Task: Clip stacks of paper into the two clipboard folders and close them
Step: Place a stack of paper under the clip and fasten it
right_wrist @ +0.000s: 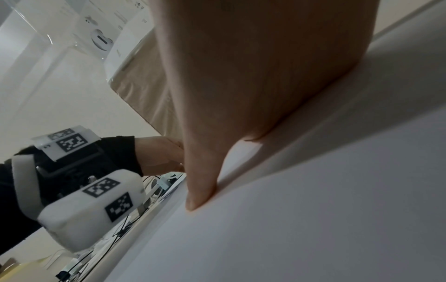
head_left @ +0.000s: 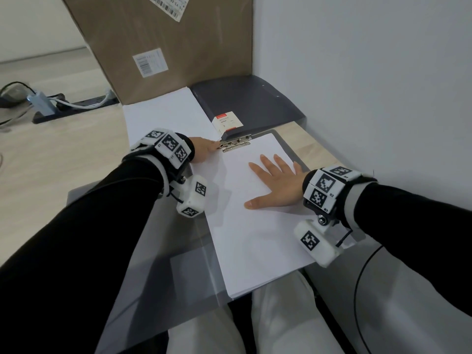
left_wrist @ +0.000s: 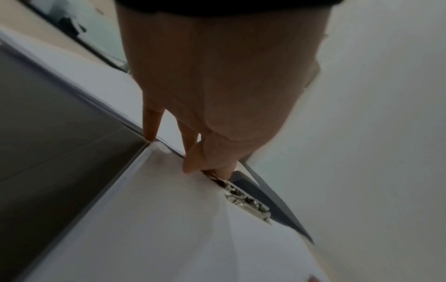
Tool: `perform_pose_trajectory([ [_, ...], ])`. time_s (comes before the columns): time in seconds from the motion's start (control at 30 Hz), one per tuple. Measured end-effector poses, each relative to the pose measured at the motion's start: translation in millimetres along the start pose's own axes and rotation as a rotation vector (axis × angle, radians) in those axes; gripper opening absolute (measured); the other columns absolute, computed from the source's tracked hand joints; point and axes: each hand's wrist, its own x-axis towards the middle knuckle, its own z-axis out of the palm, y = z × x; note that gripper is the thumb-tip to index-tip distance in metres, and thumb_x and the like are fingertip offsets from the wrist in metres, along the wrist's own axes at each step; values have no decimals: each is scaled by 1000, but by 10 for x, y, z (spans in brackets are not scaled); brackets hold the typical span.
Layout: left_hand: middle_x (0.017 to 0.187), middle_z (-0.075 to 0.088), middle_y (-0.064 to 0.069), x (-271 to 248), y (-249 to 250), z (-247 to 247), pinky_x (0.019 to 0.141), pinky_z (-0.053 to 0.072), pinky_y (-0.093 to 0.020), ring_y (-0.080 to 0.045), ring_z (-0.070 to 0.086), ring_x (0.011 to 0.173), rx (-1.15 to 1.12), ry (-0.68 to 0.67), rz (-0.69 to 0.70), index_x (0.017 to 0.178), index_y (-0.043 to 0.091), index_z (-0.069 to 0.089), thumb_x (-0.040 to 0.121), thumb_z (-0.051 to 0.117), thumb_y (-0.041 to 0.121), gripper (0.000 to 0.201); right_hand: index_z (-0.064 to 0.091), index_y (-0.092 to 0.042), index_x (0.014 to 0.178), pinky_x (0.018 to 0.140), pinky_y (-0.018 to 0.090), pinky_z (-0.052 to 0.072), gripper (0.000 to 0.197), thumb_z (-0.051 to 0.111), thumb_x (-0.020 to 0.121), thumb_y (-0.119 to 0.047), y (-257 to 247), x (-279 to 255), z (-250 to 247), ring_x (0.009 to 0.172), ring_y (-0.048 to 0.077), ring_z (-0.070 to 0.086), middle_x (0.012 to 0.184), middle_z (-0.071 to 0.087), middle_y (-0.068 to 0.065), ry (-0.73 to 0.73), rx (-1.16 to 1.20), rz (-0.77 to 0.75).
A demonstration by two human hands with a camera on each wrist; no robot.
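Note:
An open clipboard folder (head_left: pixel 294 152) lies in front of me, its translucent cover (head_left: pixel 153 251) spread to the left. A white paper stack (head_left: pixel 255 238) lies on its board, the top edge at the metal clip (head_left: pixel 236 144). My left hand (head_left: pixel 215 146) pinches the clip's left end between thumb and fingers (left_wrist: pixel 190 162); the clip (left_wrist: pixel 248 202) shows close up there. My right hand (head_left: pixel 275 180) presses flat on the sheets, fingers spread, thumb (right_wrist: pixel 202 190) on the paper (right_wrist: pixel 313 209). Behind lies a second dark grey folder (head_left: pixel 245 98), closed, beside another paper stack (head_left: pixel 168 116).
A big cardboard box (head_left: pixel 163 42) stands behind the papers, and a white wall (head_left: pixel 370 72) runs along the right. A power strip with cables (head_left: pixel 63 106) lies at the far left of the wooden desk (head_left: pixel 51 154). My lap is below the desk's front edge.

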Motion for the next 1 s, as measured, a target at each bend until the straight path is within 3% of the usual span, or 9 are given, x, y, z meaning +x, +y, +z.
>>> perform_pose_trajectory([
  [0.1,148,39,-10,-83,-56,-19,110,27,-31,-27,37,135,-70,70,28,147,20,32,97,31,6,52,-19,-39,147,116,52,-13,106,38,71,-84,3,0,4,144,20,-27,156,-29,-9,0,-14,1],
  [0.27,150,39,-5,-306,-311,91,102,31,-21,-24,39,135,-419,221,-59,143,17,40,93,42,4,52,-19,-41,147,116,54,-11,107,35,68,-88,13,-2,-3,145,18,-25,156,-28,-10,7,-49,13],
  [0.43,147,43,-8,-752,-697,161,113,26,-26,-22,39,137,-501,283,-101,140,12,45,91,46,3,50,-12,-41,148,114,59,-8,106,29,65,-91,-74,-50,-97,148,22,-17,160,-18,-8,28,-115,63],
  [0.57,146,44,-11,-1097,-983,264,110,28,-26,-24,41,135,-535,317,-190,139,9,46,91,47,2,49,-9,-34,151,114,57,-5,101,32,74,-83,-290,-190,-225,147,26,-18,160,-16,-4,6,-85,76],
  [0.8,150,38,-10,-1508,-1267,593,111,26,-25,-25,37,138,-548,239,-321,141,8,42,93,49,8,49,-8,-41,149,114,59,-4,95,39,76,-80,-966,-454,-25,147,25,-19,159,-19,-8,-33,-152,-158],
  [1.0,150,38,-10,-1619,-1256,769,113,28,-28,-26,38,137,-502,176,-309,145,12,35,92,54,19,57,-8,-39,150,116,56,4,94,47,81,-70,-1083,-378,177,147,32,-15,160,-16,-5,-63,-187,-124],
])
